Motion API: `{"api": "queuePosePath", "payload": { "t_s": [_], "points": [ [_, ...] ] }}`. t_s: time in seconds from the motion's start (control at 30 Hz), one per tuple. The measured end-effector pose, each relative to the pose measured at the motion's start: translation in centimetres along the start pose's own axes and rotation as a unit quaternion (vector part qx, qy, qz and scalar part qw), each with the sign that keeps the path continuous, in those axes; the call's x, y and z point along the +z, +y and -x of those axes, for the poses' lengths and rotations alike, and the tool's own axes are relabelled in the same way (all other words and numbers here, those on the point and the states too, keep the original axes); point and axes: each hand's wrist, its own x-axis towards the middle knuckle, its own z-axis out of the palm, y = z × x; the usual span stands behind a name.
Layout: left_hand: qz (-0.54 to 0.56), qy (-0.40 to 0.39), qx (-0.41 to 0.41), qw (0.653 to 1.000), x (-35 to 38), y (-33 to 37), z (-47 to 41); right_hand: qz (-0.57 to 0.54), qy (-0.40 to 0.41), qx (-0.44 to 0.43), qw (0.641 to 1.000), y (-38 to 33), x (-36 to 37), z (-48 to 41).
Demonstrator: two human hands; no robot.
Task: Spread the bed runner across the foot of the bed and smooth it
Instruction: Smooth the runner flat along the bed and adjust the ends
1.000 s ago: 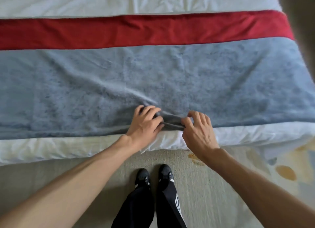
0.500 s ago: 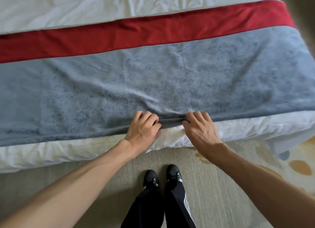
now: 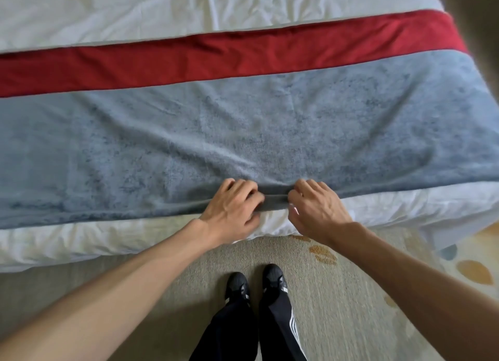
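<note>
A blue-grey plush bed runner (image 3: 243, 133) lies across the foot of the bed, with a red band (image 3: 216, 58) along its far side. Soft creases fan out from its near edge at the middle. My left hand (image 3: 232, 209) and my right hand (image 3: 316, 209) sit side by side at that near edge, fingers curled and pinching the runner's hem, a short stretch of folded hem showing between them. White bedding (image 3: 81, 241) shows below the runner at the mattress edge.
White sheet (image 3: 189, 6) covers the bed beyond the red band. My black shoes (image 3: 253, 282) stand on a beige carpet (image 3: 337, 293) with orange and blue spots at the right. The bed's right corner (image 3: 475, 90) falls off to dark floor.
Both hands have stayed gripping the near hem and pulled it slightly toward me; the bunched fold between them has flattened. The view has tilted, showing more white sheet.
</note>
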Motion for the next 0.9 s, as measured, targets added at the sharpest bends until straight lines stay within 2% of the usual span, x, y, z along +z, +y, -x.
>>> {"api": "queuePosePath", "payload": {
  "t_s": [0.1,0.17,0.27,0.33,0.5,0.7,0.9],
  "points": [
    [0.025,-0.023,-0.14,0.99,-0.8,-1.1,-1.3,0.001,0.012,0.045,0.999,0.3,-0.7,-1.2],
    [-0.006,-0.093,-0.194,0.977,-0.6,-2.5,-2.0,0.009,-0.053,0.067,0.996,0.7,-0.9,-2.0],
    [-0.041,-0.182,-0.207,0.96,0.0,-4.0,-2.6,0.006,-0.159,0.075,0.984,1.2,-0.2,-2.8],
    [-0.045,-0.194,-0.199,0.96,0.1,-4.3,-2.9,0.008,-0.155,0.071,0.985,1.2,0.0,-2.9],
    [-0.051,-0.145,-0.188,0.97,-0.8,-5.5,-3.9,-0.014,-0.062,0.064,0.996,1.9,-0.9,-4.7],
    [-0.054,0.045,-0.197,0.978,-1.3,-8.3,-7.0,0.007,0.008,0.081,0.997,3.4,-0.9,-9.8],
    [-0.082,0.054,-0.185,0.978,-1.4,-9.2,-8.3,0.027,0.008,0.034,0.999,3.7,-0.4,-12.2]
  ]
}}
